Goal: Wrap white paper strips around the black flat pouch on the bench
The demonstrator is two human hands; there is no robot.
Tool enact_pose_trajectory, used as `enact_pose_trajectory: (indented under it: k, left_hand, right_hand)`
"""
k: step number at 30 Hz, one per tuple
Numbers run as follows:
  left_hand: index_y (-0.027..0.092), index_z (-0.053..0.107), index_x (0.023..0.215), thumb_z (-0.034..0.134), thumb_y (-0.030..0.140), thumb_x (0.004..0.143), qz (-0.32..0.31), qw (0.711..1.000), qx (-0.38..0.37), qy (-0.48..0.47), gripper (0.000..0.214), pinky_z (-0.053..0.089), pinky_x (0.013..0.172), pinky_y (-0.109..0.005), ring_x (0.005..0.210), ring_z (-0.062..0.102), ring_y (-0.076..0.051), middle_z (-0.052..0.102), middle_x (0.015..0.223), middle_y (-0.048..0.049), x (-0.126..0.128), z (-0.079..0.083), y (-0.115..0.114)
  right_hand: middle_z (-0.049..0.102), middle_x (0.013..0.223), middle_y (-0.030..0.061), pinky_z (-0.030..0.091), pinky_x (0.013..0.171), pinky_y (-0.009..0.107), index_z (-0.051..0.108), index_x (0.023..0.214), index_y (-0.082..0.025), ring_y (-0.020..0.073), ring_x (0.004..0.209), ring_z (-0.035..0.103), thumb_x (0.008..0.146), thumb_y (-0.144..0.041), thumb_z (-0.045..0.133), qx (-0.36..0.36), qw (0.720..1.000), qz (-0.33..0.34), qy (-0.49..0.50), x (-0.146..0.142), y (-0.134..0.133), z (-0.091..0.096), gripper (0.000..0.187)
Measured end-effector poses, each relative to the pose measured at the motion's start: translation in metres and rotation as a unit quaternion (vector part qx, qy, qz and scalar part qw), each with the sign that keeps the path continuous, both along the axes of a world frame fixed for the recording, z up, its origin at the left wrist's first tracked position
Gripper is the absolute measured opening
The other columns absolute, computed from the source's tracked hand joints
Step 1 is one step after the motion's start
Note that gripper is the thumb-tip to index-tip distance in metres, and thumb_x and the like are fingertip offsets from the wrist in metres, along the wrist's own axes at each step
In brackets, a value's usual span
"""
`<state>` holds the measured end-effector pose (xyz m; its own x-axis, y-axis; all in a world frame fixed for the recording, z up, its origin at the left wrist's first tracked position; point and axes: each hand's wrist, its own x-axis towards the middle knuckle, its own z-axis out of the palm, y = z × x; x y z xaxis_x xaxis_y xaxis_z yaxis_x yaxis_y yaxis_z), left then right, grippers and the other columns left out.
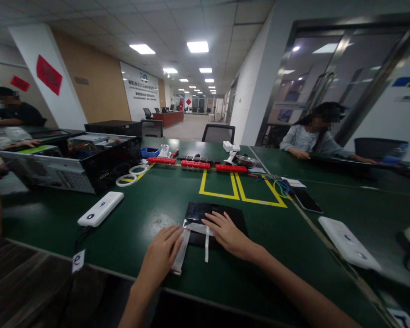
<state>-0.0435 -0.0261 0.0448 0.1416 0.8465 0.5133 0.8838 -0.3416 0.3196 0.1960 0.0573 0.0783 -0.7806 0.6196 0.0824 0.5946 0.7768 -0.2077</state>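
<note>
A flat black bag or pad [205, 211] lies on the green table [164, 196] near its front edge. Pale translucent tape strips [194, 228] cross its near side, and one long strip runs down past the bag toward the table edge. My left hand [162, 255] lies flat with fingers stretched out, pressing on that long strip at the bag's left corner. My right hand [228, 234] rests flat on the bag with fingers spread, fingertips on the tape.
A white device [100, 208] lies left, another [348, 243] right, with a dark phone [307, 200] beyond. Yellow taped boxes [239, 190], red strips [194, 164], tape rolls [131, 175] and an open computer case [75, 161] stand behind. A seated person [314, 136] works at right, another at far left.
</note>
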Motion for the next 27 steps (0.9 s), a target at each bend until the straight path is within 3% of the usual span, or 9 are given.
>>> enact_pose_trajectory:
  k: [2,5,9,16,23,27]
  left_hand:
    - [0.022,0.063,0.116,0.042,0.028,0.093,0.032,0.999,0.007,-0.019,0.031,0.044,0.098,-0.041,0.111,0.058,-0.022,0.065,0.119,-0.0057,-0.009,-0.006,0.005]
    - [0.023,0.064,0.114,0.044,0.027,0.092,0.043,0.998,0.006,-0.036,0.030,0.046,0.096,-0.039,0.108,0.060,-0.021,0.066,0.116,-0.0049,-0.013,-0.015,0.009]
    - [0.022,0.064,0.115,0.046,0.028,0.091,0.042,0.999,-0.015,-0.031,0.030,0.046,0.096,-0.039,0.109,0.060,-0.022,0.066,0.117,-0.0055,-0.012,-0.020,0.010]
    - [0.021,0.063,0.115,0.045,0.029,0.092,0.044,0.998,-0.037,-0.018,0.031,0.045,0.097,-0.039,0.110,0.059,-0.021,0.065,0.118,-0.0055,-0.015,-0.020,0.009]
    - [0.021,0.064,0.114,0.046,0.030,0.092,0.042,0.998,-0.037,-0.012,0.030,0.045,0.096,-0.039,0.109,0.059,-0.022,0.066,0.116,-0.0053,-0.014,-0.019,0.011]
    - [0.021,0.065,0.113,0.046,0.030,0.091,0.042,0.999,-0.031,-0.012,0.030,0.045,0.096,-0.040,0.108,0.060,-0.023,0.067,0.115,-0.0054,-0.013,-0.019,0.011]
  right_hand:
    - [0.023,0.151,0.0077,0.010,0.109,0.057,0.027,0.144,-0.030,0.0281,0.138,0.015,0.094,-0.035,0.035,0.006,1.000,-0.007,-0.003,-0.005,-0.001,-0.001,0.050]
    - [0.013,0.154,0.0093,0.008,0.109,0.057,0.020,0.146,-0.029,0.0320,0.139,0.010,0.089,-0.059,0.034,-0.029,0.999,-0.014,-0.040,-0.005,0.001,-0.005,0.066]
    - [0.010,0.154,0.0088,0.004,0.111,0.052,0.017,0.147,-0.025,0.0310,0.139,0.007,0.080,-0.072,0.036,-0.077,0.995,-0.013,-0.063,0.005,0.011,-0.004,0.084]
    - [0.011,0.154,0.0017,-0.001,0.110,0.056,0.019,0.145,-0.033,0.0298,0.140,0.003,0.075,-0.069,0.051,-0.158,0.985,-0.049,-0.058,0.046,0.033,0.011,0.086]
    - [0.011,0.154,0.0017,-0.001,0.109,0.058,0.021,0.145,-0.034,0.0305,0.140,-0.001,0.068,-0.055,0.064,-0.219,0.962,-0.156,-0.049,0.132,0.062,0.022,0.091]
    - [0.013,0.154,0.0052,0.007,0.112,0.046,0.019,0.146,-0.028,0.0274,0.140,0.003,0.065,-0.052,0.065,-0.219,0.955,-0.195,-0.051,0.180,0.073,0.023,0.096]
